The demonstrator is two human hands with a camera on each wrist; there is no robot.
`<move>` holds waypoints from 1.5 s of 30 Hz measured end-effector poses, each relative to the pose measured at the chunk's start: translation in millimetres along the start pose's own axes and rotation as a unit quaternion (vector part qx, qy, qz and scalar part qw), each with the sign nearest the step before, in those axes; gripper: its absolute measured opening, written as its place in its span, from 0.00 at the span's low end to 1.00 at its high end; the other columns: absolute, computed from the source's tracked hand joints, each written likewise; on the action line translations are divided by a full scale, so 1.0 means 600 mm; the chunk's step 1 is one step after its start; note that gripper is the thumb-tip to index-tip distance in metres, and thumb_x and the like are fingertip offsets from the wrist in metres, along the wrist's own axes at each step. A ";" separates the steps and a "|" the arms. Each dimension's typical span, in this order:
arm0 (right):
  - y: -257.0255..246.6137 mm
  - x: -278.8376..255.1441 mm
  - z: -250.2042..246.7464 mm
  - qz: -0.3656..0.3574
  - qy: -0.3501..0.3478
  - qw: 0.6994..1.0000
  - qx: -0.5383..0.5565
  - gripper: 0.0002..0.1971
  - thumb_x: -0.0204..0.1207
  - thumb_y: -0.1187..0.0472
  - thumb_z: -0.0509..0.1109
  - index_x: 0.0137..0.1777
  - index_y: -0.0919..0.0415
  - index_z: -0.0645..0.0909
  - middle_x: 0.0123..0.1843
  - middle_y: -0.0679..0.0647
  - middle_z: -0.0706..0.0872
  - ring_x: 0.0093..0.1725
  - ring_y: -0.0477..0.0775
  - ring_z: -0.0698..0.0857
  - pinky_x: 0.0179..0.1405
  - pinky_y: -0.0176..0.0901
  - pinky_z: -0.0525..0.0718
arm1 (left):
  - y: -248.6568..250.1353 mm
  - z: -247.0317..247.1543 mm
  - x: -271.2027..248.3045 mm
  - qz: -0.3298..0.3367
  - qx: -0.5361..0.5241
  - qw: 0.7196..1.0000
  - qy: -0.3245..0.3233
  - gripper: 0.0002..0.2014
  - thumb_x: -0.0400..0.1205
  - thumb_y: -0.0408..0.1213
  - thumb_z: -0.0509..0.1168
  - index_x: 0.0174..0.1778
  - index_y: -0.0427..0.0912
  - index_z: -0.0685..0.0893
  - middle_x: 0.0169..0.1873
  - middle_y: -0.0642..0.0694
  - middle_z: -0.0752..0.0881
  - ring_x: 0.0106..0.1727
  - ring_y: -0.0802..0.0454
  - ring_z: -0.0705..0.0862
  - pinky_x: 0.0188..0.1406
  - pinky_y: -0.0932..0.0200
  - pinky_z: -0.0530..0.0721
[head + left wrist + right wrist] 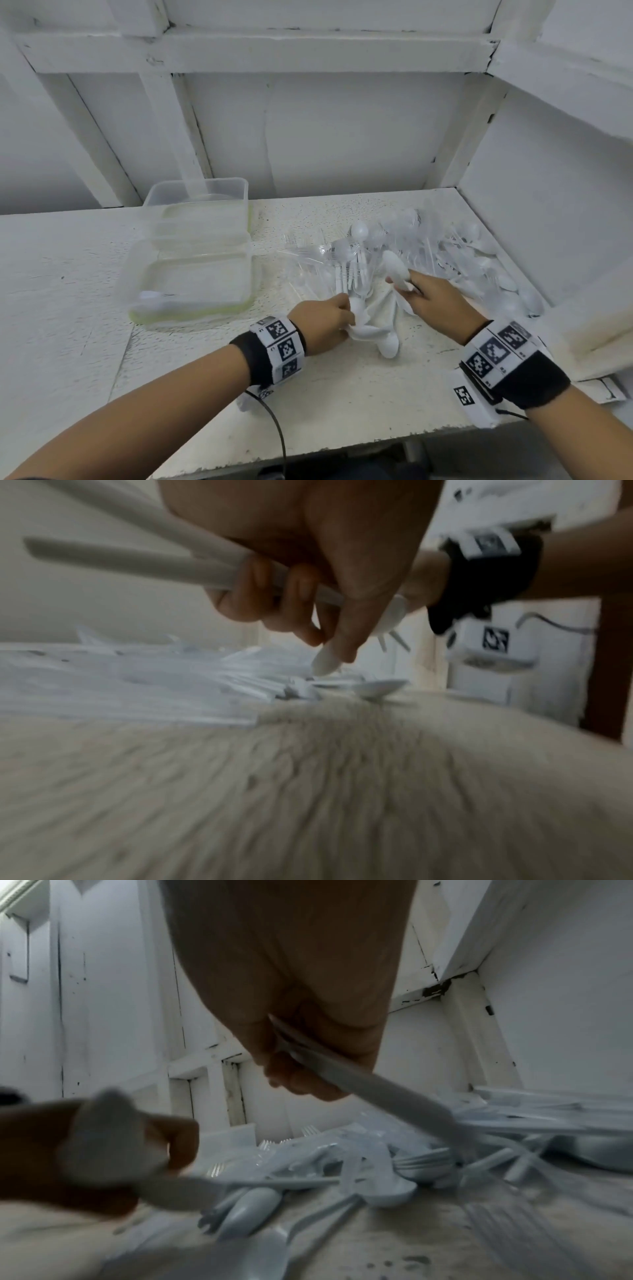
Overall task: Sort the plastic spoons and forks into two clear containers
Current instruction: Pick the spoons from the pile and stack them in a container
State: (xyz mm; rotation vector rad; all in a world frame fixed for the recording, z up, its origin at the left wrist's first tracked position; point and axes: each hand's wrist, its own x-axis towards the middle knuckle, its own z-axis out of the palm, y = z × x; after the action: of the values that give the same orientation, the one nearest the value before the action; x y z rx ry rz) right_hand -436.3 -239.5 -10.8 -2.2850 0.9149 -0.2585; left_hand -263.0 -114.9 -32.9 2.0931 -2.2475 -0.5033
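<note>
A loose pile of white and clear plastic spoons and forks (421, 250) covers the right side of the white shelf. My left hand (346, 315) grips a small bunch of white spoons (373, 334) by their handles (137, 564), just in front of the pile. Its fingers (260, 599) are curled round them. My right hand (404, 284) holds a white spoon (394, 265) over the pile's near edge, the handle (369, 1091) slanting down. Two clear containers stand to the left: the far one (202, 195) looks empty, and the near one (239, 274) has a white utensil (152, 295) in it.
The shelf (68, 291) is boxed in by a white back wall (308, 137) and a right side wall (548, 205). A cable (274, 421) runs from my left wristband over the front edge. Bare surface lies left of and in front of the containers.
</note>
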 end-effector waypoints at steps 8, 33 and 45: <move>0.033 -0.007 0.003 -0.048 -0.109 0.955 -0.270 0.17 0.79 0.55 0.63 0.68 0.43 0.76 0.53 0.42 0.76 0.48 0.46 0.81 0.37 0.35 0.71 | -0.049 -0.076 -0.033 -0.154 -0.421 0.859 0.248 0.15 0.81 0.41 0.64 0.59 0.36 0.82 0.33 0.52 0.79 0.30 0.58 0.75 0.28 0.73 0.73; -0.073 0.042 0.058 -0.030 -0.014 0.994 0.107 0.14 0.79 0.69 0.62 0.36 0.50 0.74 0.30 0.44 0.82 0.33 0.44 0.78 0.41 0.38 0.75 | -0.080 -0.081 -0.097 -0.252 -0.563 0.703 0.355 0.12 0.83 0.42 0.62 0.44 0.36 0.82 0.22 0.47 0.70 0.16 0.60 0.63 0.16 0.67 0.62; -0.191 0.028 0.099 -0.117 0.061 0.984 0.123 0.17 0.72 0.50 0.73 0.59 0.55 0.77 0.47 0.41 0.83 0.44 0.39 0.82 0.43 0.34 0.78 | -0.043 -0.098 -0.096 -0.183 -0.700 0.620 0.304 0.11 0.85 0.43 0.59 0.39 0.42 0.77 0.29 0.49 0.77 0.16 0.60 0.60 0.17 0.66 0.57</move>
State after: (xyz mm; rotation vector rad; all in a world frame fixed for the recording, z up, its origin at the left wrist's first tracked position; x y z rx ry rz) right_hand -337.7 -159.3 16.0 -2.1610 0.6322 -0.5856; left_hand -218.7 -72.1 27.6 1.3261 -0.4668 -0.9106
